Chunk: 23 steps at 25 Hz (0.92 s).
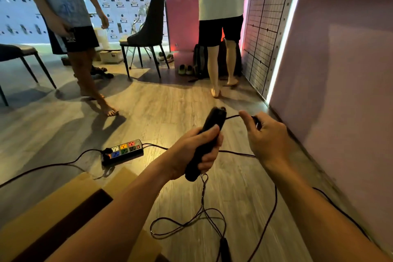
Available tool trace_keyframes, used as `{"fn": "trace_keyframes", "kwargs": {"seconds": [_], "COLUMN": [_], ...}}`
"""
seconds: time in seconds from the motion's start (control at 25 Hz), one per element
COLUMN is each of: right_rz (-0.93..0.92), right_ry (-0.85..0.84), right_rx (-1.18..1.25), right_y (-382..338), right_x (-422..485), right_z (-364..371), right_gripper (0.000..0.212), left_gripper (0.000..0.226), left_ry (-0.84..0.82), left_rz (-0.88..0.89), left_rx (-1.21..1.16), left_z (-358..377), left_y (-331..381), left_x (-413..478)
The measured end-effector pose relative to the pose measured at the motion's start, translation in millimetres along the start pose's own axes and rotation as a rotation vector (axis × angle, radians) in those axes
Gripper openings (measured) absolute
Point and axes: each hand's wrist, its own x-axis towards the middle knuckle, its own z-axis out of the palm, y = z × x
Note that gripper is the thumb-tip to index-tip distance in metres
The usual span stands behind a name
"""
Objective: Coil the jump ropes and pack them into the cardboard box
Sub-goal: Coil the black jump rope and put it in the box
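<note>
Wooden floor [148, 102], and my two hands hold a rope [232, 116] above it.
My left hand [187, 155] grips the black handles [212, 121]; my right hand [268, 138] pinches the rope just beside their top. More of it lies in loose loops on the floor, near the box [42, 215] at my left.

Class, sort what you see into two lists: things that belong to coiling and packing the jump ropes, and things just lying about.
Belongs to the job:
rope handles, gripped in the left hand
cord, pinched by the right hand, the rest looped on the floor
cardboard box

Just lying about:
power strip
chair
shoes
backpack
</note>
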Motion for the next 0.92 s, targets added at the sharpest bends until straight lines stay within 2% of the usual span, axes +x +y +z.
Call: {"fn": "trace_keyframes", "kwargs": {"seconds": [0.08,0.16,0.28,0.36,0.4,0.48,0.56,0.64,0.72,0.8,0.92], "right_rz": [-0.009,-0.025,-0.033,-0.124,-0.179,-0.245,-0.287,-0.313,-0.315,-0.323,-0.357], "right_ry": [-0.087,-0.225,-0.574,-0.789,-0.841,-0.85,-0.794,-0.703,-0.606,-0.483,-0.269], "right_rx": [0.001,0.032,0.099,0.041,0.005,-0.028,-0.049,-0.007,0.071,0.104,0.07], "right_y": [-5.9,-13.4,-26.4,-35.1,-38.3,-43.0,-43.9,-41.5,-40.3,-42.8,-45.6], "right_x": [-4.7,-12.6,-25.4,-32.1,-33.5,-31.0,-25.5,-20.7,-18.0,-17.4,-14.9], "right_z": [4.4,11.8,18.4,18.1,16.5,10.0,1.9,-5.1,-8.2,-8.0,-6.9], "right_gripper": [0.054,0.057,0.051,0.045,0.042,0.036,0.035,0.036,0.038,0.042,0.046], "left_gripper": [0.036,0.032,0.022,0.024,0.027,0.024,0.02,0.024,0.022,0.022,0.041], "left_ry": [0.054,0.175,0.473,0.725,0.852,1.073,1.203,1.192,1.075,0.897,0.556], "left_rz": [0.1,0.25,0.478,0.573,0.577,0.526,0.435,0.344,0.245,0.141,-0.086], "left_rx": [-0.199,-0.418,-0.626,-0.659,-0.639,-0.531,-0.362,-0.181,0.012,0.269,0.518], "left_z": [4.8,6.7,-8.8,-30.8,-40.9,-65.7,-87.5,-104.9,-107.5,-96.4,-66.4], "left_y": [7.9,14.4,18.8,19.1,19.5,17.2,10.7,-0.9,-12.3,-18.5,-14.9], "left_x": [-1.3,-0.8,3.4,5.1,3.9,-1.8,-9.9,-14.1,-15.1,-16.2,-16.4]}}
